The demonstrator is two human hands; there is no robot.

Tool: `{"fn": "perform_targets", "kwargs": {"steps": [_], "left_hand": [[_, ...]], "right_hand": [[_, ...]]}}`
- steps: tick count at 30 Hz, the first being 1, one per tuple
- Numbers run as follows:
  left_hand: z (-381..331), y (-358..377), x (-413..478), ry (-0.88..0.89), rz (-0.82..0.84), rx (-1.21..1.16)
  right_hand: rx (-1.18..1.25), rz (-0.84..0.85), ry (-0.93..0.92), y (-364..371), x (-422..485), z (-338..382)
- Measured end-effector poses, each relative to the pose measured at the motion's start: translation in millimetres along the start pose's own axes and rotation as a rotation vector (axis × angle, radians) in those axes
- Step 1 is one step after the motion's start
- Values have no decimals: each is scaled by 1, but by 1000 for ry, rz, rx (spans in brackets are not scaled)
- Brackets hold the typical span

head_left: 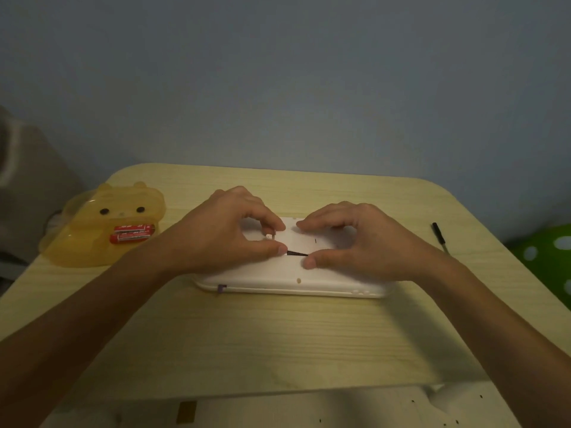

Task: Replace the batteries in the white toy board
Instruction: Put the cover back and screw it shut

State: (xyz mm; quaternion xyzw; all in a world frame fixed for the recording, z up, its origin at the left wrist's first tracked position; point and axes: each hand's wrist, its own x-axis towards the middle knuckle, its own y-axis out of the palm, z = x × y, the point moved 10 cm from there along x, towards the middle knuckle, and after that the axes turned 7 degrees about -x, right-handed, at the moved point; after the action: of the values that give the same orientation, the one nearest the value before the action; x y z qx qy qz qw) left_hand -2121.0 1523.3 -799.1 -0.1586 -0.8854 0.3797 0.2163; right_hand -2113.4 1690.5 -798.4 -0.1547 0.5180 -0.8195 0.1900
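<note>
The white toy board (278, 284) lies back side up in the middle of the table. My left hand (222, 233) and my right hand (364, 242) both rest on it. Each pinches the white battery cover (296, 240) between forefinger and thumb. A thin dark gap (296, 254) shows along the cover's near edge between my two thumb tips. A small white tab (271, 235) sticks out by my left forefinger. Two red batteries (133, 233) lie in a yellow bear-shaped container (92, 242) at the left. The compartment's inside is hidden.
A black screwdriver (438, 237) lies on the light wooden table (278, 341) near its right edge. A green spotted object (547, 257) sits beyond the table at the right. A blue wall stands behind, and the rounded near table edge is just below my forearms.
</note>
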Motion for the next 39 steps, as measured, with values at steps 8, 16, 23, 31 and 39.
{"fn": "perform_targets", "kwargs": {"steps": [8, 16, 23, 31, 39], "left_hand": [[-2, 7, 4, -20, 44, -24], [9, 2, 5, -31, 25, -56], [11, 2, 5, -56, 27, 14], [28, 1, -8, -183, 168, 140], [28, 16, -19, -206, 376, 237]], "right_hand": [[99, 113, -7, 13, -11, -10], [110, 111, -32, 15, -8, -12], [88, 116, -22, 15, -7, -11], [-29, -279, 221, -56, -23, -76], [-258, -387, 745, -86, -74, -200]]}}
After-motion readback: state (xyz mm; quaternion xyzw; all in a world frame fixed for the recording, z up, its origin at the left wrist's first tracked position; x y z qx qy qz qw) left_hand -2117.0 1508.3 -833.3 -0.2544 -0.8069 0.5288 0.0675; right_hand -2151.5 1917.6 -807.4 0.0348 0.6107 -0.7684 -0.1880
